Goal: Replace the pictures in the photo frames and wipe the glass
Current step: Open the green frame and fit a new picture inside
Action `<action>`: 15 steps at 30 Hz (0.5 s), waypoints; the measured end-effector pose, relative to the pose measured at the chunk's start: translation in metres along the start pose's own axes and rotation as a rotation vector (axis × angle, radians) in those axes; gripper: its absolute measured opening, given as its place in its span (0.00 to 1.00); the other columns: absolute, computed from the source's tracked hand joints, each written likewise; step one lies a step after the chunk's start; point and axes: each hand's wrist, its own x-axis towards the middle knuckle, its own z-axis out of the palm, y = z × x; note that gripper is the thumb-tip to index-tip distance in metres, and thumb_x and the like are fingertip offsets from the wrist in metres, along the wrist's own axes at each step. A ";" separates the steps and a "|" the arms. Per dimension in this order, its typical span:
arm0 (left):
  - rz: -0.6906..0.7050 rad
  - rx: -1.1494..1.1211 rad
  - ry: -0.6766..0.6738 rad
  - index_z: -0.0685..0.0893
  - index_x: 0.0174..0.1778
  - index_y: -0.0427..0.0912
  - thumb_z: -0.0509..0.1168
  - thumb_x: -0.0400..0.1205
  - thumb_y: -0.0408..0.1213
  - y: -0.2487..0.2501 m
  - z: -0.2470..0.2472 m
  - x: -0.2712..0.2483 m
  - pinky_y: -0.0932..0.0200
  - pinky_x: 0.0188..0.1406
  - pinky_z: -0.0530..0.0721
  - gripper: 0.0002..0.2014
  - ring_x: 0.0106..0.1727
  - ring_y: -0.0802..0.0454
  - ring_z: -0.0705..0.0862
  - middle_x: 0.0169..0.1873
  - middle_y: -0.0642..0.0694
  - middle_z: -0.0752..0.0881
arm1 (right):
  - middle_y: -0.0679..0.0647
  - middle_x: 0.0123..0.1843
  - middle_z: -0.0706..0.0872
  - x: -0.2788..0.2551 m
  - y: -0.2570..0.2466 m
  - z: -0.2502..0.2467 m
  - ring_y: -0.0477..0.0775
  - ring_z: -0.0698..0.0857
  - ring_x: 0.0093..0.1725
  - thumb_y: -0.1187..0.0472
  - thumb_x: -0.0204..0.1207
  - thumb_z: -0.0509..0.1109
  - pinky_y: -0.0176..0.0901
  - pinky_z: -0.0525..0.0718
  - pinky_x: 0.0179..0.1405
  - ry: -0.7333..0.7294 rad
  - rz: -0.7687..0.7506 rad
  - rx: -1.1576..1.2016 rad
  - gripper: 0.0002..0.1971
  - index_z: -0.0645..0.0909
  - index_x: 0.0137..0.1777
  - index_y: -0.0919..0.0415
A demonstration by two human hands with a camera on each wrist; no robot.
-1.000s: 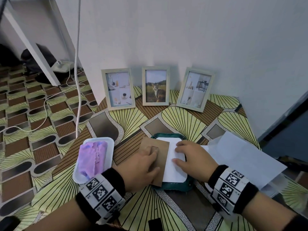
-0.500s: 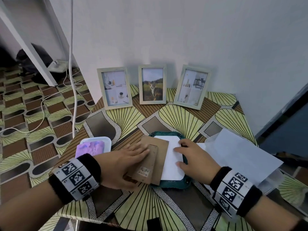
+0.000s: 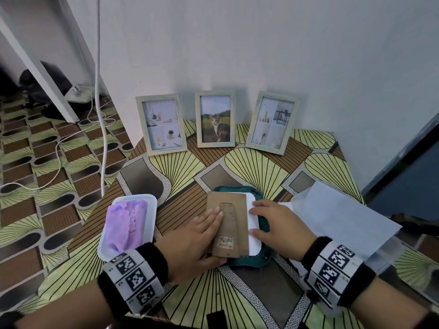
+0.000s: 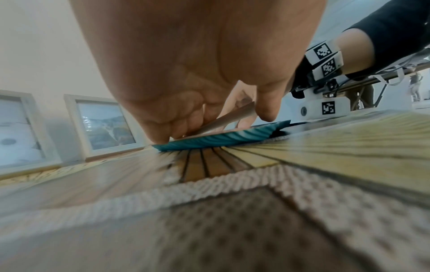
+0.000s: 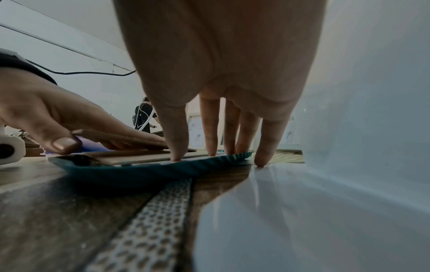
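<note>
A teal photo frame [image 3: 264, 225] lies face down at the table's middle. A white picture [image 3: 253, 236] rests in it, mostly covered by the brown backing board [image 3: 228, 201] with its stand flap [image 3: 226, 233]. My left hand [image 3: 209, 231] holds the board, fingers flat on top beside the flap and thumb at its near edge; the left wrist view shows the flap [image 4: 228, 119] between fingers and thumb. My right hand [image 3: 268, 217] presses straight fingertips [image 5: 177, 154] on the picture's right edge and the frame [image 5: 163, 171]. Three pale frames [image 3: 161, 124] [image 3: 215, 118] [image 3: 272, 122] stand against the wall.
A white tray [image 3: 152, 200] holding a purple cloth [image 3: 126, 224] sits left of my left hand. White paper sheets [image 3: 337, 224] lie to the right, under my right little finger. A white cable [image 3: 98, 91] hangs past the table's left edge. A dark object [image 3: 216, 317] lies at the near edge.
My left hand has slid the backing board to the right over the white picture and laid it flatter. My right hand has stayed on the picture's right edge.
</note>
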 end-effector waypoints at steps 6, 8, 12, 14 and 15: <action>-0.005 0.010 -0.010 0.30 0.84 0.48 0.54 0.82 0.67 0.009 0.002 0.008 0.65 0.81 0.37 0.48 0.82 0.62 0.31 0.84 0.53 0.31 | 0.49 0.81 0.73 0.000 0.001 -0.002 0.48 0.71 0.79 0.56 0.85 0.64 0.40 0.66 0.79 0.023 -0.030 0.042 0.21 0.76 0.77 0.58; -0.011 0.016 -0.012 0.30 0.84 0.48 0.53 0.82 0.68 0.011 0.003 0.009 0.65 0.80 0.38 0.48 0.82 0.62 0.31 0.84 0.53 0.31 | 0.49 0.80 0.74 -0.001 0.002 -0.004 0.48 0.71 0.79 0.60 0.84 0.64 0.36 0.64 0.78 0.024 -0.054 0.057 0.21 0.76 0.77 0.58; -0.018 0.005 -0.027 0.30 0.84 0.49 0.52 0.81 0.69 0.015 -0.001 0.012 0.65 0.80 0.42 0.49 0.81 0.64 0.31 0.83 0.54 0.31 | 0.49 0.75 0.80 -0.002 0.002 -0.005 0.50 0.76 0.74 0.65 0.82 0.65 0.32 0.67 0.70 0.049 -0.084 0.077 0.18 0.81 0.71 0.60; -0.024 0.006 -0.042 0.30 0.84 0.49 0.52 0.81 0.70 0.017 -0.002 0.013 0.64 0.81 0.44 0.49 0.82 0.63 0.32 0.84 0.54 0.31 | 0.50 0.75 0.80 -0.001 0.002 -0.005 0.50 0.76 0.74 0.64 0.82 0.65 0.31 0.66 0.70 0.051 -0.076 0.073 0.18 0.80 0.72 0.61; -0.027 0.006 -0.049 0.30 0.84 0.48 0.52 0.81 0.70 0.018 -0.002 0.013 0.63 0.82 0.44 0.49 0.82 0.63 0.32 0.84 0.54 0.31 | 0.49 0.75 0.79 -0.001 0.003 -0.005 0.49 0.75 0.74 0.63 0.83 0.65 0.32 0.65 0.71 0.053 -0.071 0.070 0.18 0.80 0.72 0.60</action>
